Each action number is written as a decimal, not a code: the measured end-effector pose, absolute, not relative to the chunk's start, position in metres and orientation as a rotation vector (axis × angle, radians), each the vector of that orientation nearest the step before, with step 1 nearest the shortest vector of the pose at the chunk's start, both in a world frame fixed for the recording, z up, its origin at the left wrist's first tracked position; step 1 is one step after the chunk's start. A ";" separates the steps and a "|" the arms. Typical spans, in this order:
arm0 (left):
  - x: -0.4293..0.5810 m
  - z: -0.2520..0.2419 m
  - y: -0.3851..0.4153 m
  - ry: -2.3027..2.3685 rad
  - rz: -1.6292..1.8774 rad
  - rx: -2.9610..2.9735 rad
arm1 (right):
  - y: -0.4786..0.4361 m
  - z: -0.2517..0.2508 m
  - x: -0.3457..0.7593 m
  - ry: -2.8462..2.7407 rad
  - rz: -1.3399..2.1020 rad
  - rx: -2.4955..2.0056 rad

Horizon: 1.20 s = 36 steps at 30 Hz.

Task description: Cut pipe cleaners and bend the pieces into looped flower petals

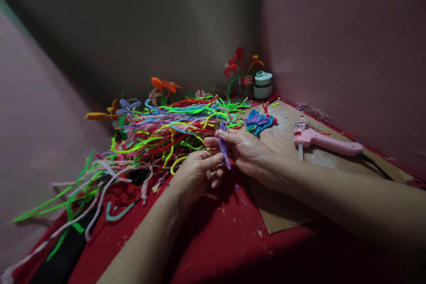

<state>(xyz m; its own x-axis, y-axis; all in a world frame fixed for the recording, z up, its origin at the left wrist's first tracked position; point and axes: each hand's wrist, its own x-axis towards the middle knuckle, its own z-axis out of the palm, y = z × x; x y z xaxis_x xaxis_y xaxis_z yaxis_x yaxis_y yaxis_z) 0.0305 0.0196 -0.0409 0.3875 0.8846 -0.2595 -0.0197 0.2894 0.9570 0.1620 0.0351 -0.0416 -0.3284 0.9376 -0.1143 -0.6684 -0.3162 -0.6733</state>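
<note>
Between my two hands is a short folded piece of purple pipe cleaner (224, 148), held upright above the red cloth. My right hand (244, 148) pinches its upper part between thumb and finger. My left hand (201, 166) has its fingers closed at the lower part of the same piece, with the fingertips partly hidden. Just behind my hands spreads a large heap of loose pipe cleaners (159, 135) in many colours. To the right of the heap lies a blue and purple pipe-cleaner bundle (258, 121).
A pink glue gun (328, 140) rests on a cardboard sheet (279, 213), its cord trailing right. Pipe-cleaner flowers (166, 85) stand at the back, some in a glass jar (245, 83) beside a pale green container (262, 85). Scraps dot the red cloth (213, 239). Walls rise behind.
</note>
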 end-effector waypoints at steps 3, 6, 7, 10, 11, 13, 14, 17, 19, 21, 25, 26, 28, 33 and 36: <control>0.034 -0.042 0.020 0.918 0.794 1.068 | 0.034 -0.042 0.162 -0.656 1.854 -0.614; 0.037 -0.041 0.019 0.912 0.793 1.055 | 0.033 -0.041 0.163 -0.641 1.847 -0.618; 0.037 -0.041 0.019 0.907 0.795 1.042 | 0.033 -0.041 0.162 -0.630 1.841 -0.614; 0.036 -0.041 0.019 0.880 0.748 0.996 | 0.033 -0.039 0.162 -0.615 1.827 -0.653; 0.035 -0.041 0.019 0.869 0.721 0.990 | 0.033 -0.038 0.162 -0.617 1.835 -0.680; 0.034 -0.041 0.019 0.856 0.678 0.996 | 0.034 -0.037 0.162 -0.621 1.860 -0.722; 0.033 -0.041 0.018 0.853 0.662 1.003 | 0.034 -0.037 0.162 -0.620 1.871 -0.729; 0.033 -0.039 0.016 0.869 0.632 1.021 | 0.034 -0.037 0.162 -0.619 1.881 -0.730; 0.033 -0.037 0.014 0.908 0.624 1.051 | 0.035 -0.039 0.162 -0.627 1.878 -0.723; 0.032 -0.036 0.014 1.004 0.629 1.125 | 0.037 -0.039 0.163 -0.626 1.865 -0.701; 0.031 -0.035 0.013 1.275 0.845 1.578 | 0.042 -0.039 0.166 -0.541 1.853 -0.659; 0.031 -0.036 0.013 1.311 0.960 1.753 | 0.044 -0.039 0.167 -0.514 1.852 -0.650; 0.030 -0.039 0.014 1.299 1.169 2.113 | 0.046 -0.039 0.166 -0.469 1.855 -0.629; 0.025 -0.045 0.014 1.037 1.214 2.767 | 0.045 -0.041 0.164 -0.432 1.897 -0.624; 0.021 -0.043 0.013 0.983 1.219 2.886 | 0.044 -0.043 0.163 -0.445 1.902 -0.646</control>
